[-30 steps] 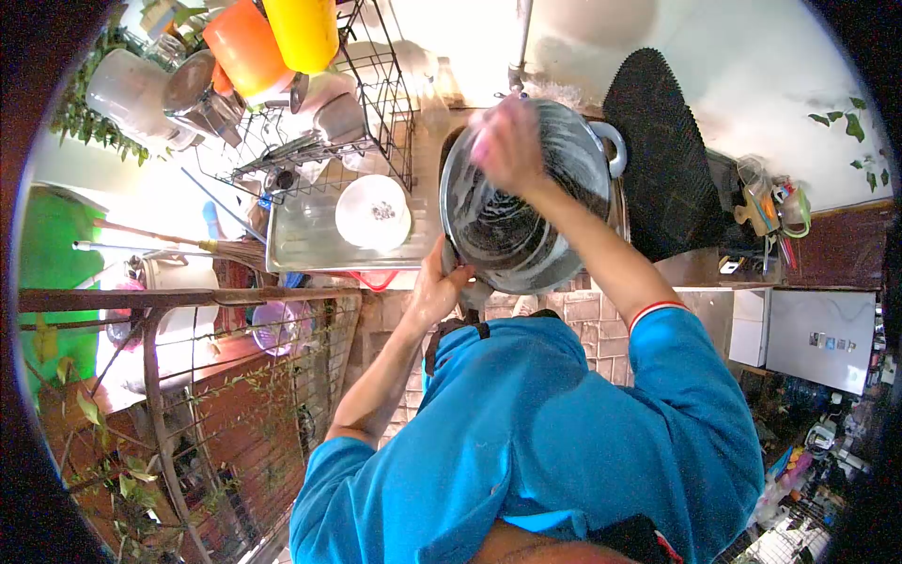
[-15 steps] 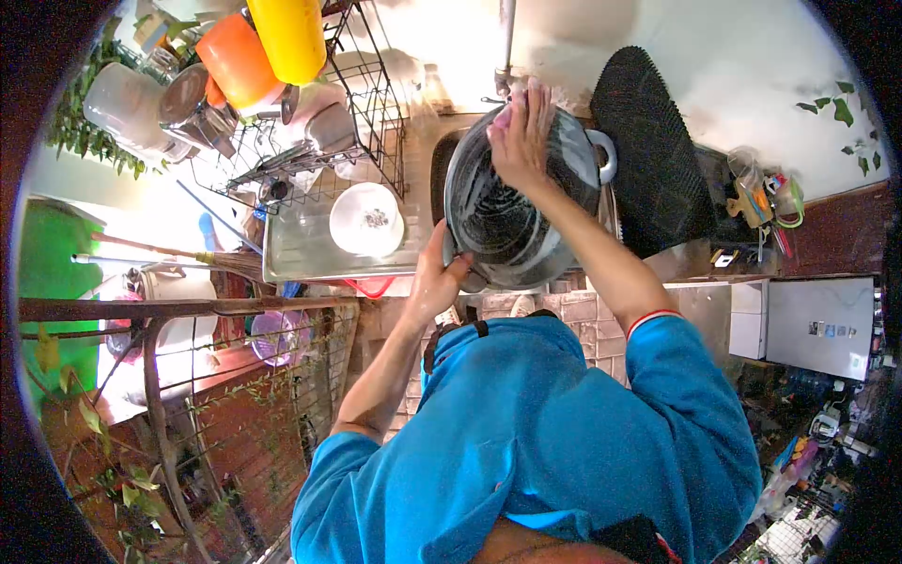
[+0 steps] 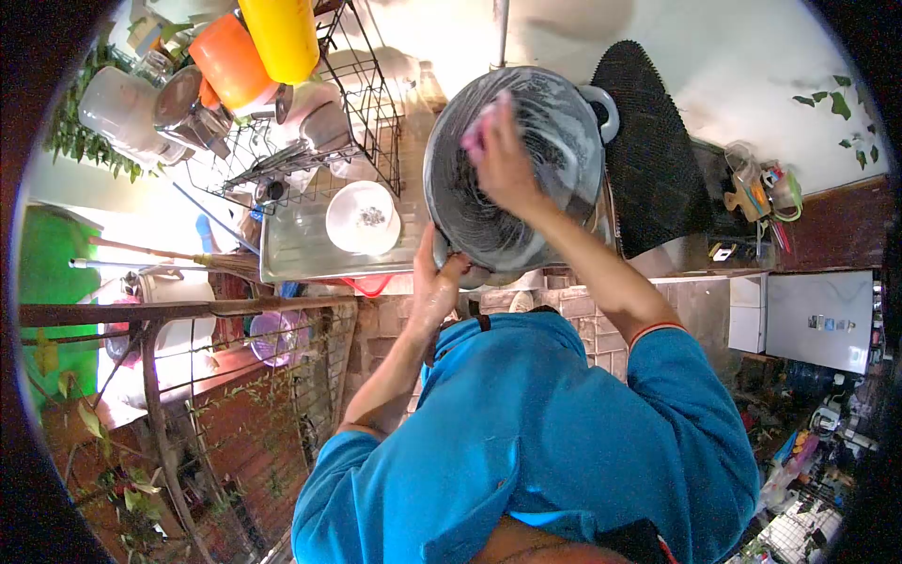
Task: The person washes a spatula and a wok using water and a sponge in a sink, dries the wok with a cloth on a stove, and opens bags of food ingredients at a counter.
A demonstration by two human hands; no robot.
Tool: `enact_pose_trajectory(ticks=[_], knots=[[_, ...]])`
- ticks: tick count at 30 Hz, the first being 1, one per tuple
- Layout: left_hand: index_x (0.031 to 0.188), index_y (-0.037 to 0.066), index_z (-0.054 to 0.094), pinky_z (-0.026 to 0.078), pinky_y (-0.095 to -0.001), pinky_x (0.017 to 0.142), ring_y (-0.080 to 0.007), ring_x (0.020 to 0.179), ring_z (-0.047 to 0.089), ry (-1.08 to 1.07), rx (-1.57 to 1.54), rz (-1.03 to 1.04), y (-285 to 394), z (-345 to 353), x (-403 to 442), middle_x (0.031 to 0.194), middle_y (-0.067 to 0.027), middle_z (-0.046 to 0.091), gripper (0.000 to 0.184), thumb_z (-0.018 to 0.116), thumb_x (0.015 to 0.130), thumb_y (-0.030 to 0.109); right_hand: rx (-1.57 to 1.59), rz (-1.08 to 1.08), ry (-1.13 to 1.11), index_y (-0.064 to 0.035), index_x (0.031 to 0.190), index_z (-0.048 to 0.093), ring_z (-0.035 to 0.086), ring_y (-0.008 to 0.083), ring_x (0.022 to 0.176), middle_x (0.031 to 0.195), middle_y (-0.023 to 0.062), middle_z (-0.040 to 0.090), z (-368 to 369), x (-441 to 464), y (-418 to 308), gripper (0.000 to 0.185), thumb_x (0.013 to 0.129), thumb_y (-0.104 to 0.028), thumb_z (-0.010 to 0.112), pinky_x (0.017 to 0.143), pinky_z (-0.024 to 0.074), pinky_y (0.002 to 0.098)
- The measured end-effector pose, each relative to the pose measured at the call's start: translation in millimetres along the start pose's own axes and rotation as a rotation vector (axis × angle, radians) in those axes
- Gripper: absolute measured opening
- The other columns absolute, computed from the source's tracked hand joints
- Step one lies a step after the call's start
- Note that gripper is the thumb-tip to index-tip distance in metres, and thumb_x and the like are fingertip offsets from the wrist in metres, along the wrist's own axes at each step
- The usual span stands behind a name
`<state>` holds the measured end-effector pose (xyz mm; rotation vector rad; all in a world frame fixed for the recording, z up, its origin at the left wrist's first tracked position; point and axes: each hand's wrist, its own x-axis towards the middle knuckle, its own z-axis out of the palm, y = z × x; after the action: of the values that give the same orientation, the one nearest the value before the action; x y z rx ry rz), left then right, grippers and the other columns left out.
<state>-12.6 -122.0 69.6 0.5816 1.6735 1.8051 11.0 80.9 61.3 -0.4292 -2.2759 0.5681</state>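
Observation:
A large dark pot is tilted over the sink, its inside facing me and streaked with white suds. One grey loop handle sticks out at its upper right. My left hand is closed on the pot's near left edge, where a second handle seems to be, partly hidden by the fingers. Inside the pot, my right hand presses a pink sponge against the sudsy surface, left of the middle. Part of the sponge is covered by the fingers.
Left of the pot, a white bowl with scraps rests on the metal drainboard. Behind it stands a black wire dish rack with cups. A black ridged mat leans on the right. A metal railing is at lower left.
The pot has risen and tilted more toward me, showing more of its inside. My right hand has moved with the sponge from the far rim down and left into the pot.

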Motion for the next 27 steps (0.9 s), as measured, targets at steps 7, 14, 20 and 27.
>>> enact_pose_trajectory(ticks=[7, 14, 20, 27], knots=[[0.130, 0.001, 0.040, 0.047, -0.0258, 0.066, -0.0127, 0.078, 0.056, 0.134, -0.088, 0.007, 7.7, -25.7, 1.1, 0.096, -0.0069, 0.060, 0.055, 0.050, 0.077, -0.005, -0.260, -0.120, -0.427, -0.0035, 0.130, 0.041, 0.027, 0.0467, 0.130, 0.140, 0.0235, 0.033, -29.5, -46.0, -8.5, 0.050, 0.089, -0.031, 0.050, 0.105, 0.0206, 0.0593], [0.133, 0.000, 0.038, 0.045, -0.0265, 0.075, -0.0147, 0.083, 0.054, -0.065, -0.040, -0.017, 11.5, 8.9, -26.7, 0.095, -0.0058, 0.058, 0.059, 0.051, 0.076, -0.006, -0.424, -0.256, 0.110, -0.0049, 0.121, 0.046, 0.024, 0.0538, 0.125, 0.136, 0.0308, 0.028, -15.1, 32.8, 33.1, 0.044, 0.088, -0.033, 0.053, 0.100, 0.0209, 0.0664], [0.129, 0.000, 0.042, 0.046, -0.0254, 0.068, -0.0119, 0.076, 0.055, 0.062, -0.105, 0.098, 14.3, -8.7, -8.1, 0.092, -0.0051, 0.059, 0.054, 0.049, 0.076, -0.007, 0.170, -0.335, -0.361, -0.0051, 0.133, 0.039, 0.019, 0.0435, 0.135, 0.147, 0.0244, 0.016, -17.6, -26.8, -55.8, 0.050, 0.089, -0.025, 0.052, 0.109, 0.0190, 0.0537], [0.131, 0.000, 0.041, 0.047, -0.0256, 0.076, -0.0127, 0.085, 0.056, 0.055, -0.119, -0.019, 25.3, -16.8, -21.8, 0.100, -0.0065, 0.060, 0.060, 0.049, 0.073, -0.008, -0.691, -0.157, 0.001, -0.0045, 0.116, 0.048, 0.035, 0.0488, 0.122, 0.132, 0.0277, 0.037, -55.0, 8.6, 26.9, 0.042, 0.085, -0.033, 0.056, 0.097, 0.0286, 0.0644]])
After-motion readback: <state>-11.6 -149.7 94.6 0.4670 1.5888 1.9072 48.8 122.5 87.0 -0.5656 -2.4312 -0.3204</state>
